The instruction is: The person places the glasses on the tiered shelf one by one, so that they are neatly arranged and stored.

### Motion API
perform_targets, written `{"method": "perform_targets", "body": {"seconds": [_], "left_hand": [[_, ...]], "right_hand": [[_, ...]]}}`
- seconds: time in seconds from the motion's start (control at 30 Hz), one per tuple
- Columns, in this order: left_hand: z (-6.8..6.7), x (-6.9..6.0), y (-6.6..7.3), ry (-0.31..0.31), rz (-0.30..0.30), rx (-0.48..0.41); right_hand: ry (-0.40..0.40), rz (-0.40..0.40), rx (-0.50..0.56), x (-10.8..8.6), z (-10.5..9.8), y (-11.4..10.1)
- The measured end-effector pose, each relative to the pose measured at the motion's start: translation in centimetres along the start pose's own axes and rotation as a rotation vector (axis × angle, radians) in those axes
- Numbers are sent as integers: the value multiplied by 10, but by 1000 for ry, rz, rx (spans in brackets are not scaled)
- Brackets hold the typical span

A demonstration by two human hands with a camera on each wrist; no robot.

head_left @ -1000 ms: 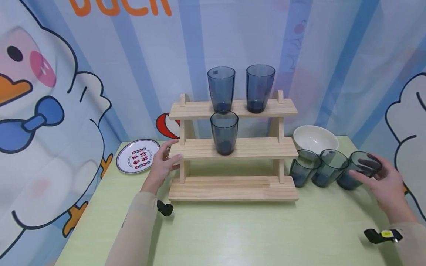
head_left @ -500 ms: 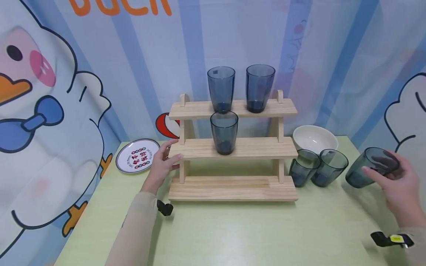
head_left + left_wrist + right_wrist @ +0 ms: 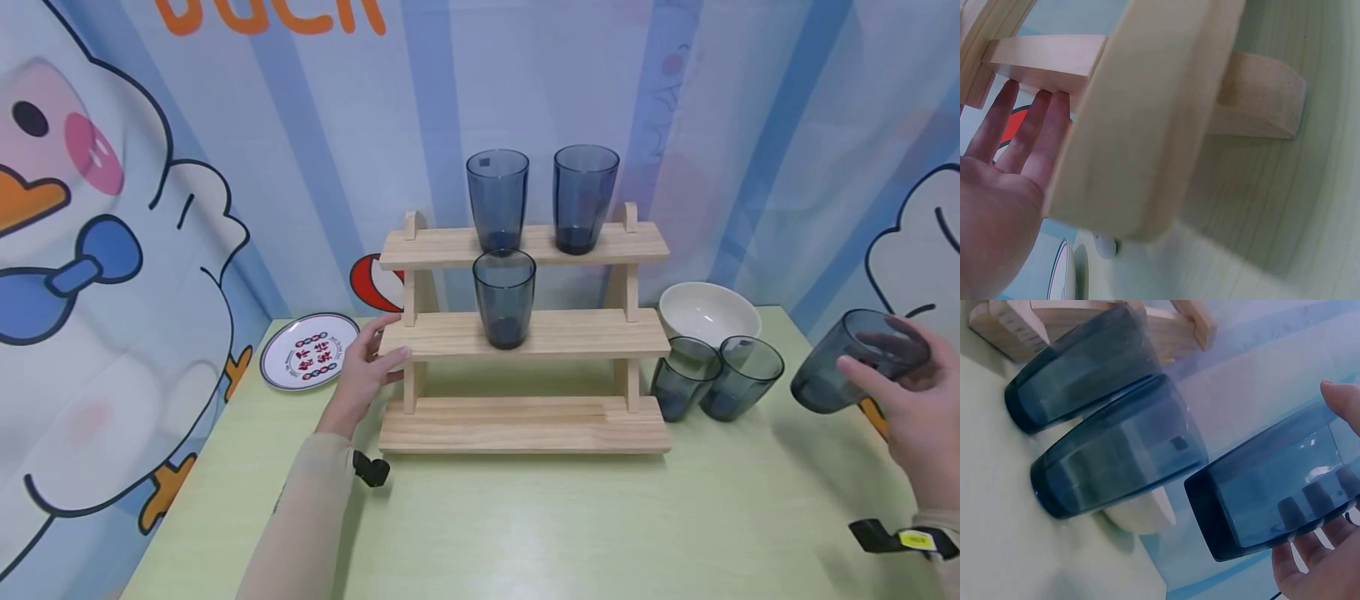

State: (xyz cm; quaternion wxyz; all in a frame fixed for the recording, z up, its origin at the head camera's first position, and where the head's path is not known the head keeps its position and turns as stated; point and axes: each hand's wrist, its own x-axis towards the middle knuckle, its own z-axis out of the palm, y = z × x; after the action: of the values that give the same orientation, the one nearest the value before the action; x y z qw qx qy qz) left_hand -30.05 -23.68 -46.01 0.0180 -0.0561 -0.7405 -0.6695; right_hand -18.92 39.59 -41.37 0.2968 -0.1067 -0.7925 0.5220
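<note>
Head view: we've got our right hand (image 3: 921, 408) round a tilted glass (image 3: 832, 367), now lifted higher off the table (image 3: 525, 521), left hand (image 3: 367, 367) gripping the wooden rack (image 3: 525, 427), so we're down to two glasses (image 3: 742, 379) beside it.

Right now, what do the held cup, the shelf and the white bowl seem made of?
The cup looks like shiny blue-gray glass, because the right hand shows through it, but it might be clear plastic. The shelf looks like pale, unpainted wood: grain lines run along it. The white bowl seems ceramic: it's smooth and not see-through, though plastic is possible.
</note>
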Motion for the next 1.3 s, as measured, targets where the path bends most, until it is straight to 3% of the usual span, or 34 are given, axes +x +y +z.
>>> {"method": "perform_targets", "body": {"seconds": [0.57,0.93,1.17,1.3], "left_hand": [[-1,-1,0,1,-6,8],[-1,-1,0,0,6,2],[0,-1,1,-5,5,-8],[0,0,0,-6,8,-14]], "right_hand": [[-42,-69,17,3,18,-44],[-156,-175,239,2,39,-67],[-253,-169,484,-1,53,-77],[-313,-153,569,-1,62,-85]]}}
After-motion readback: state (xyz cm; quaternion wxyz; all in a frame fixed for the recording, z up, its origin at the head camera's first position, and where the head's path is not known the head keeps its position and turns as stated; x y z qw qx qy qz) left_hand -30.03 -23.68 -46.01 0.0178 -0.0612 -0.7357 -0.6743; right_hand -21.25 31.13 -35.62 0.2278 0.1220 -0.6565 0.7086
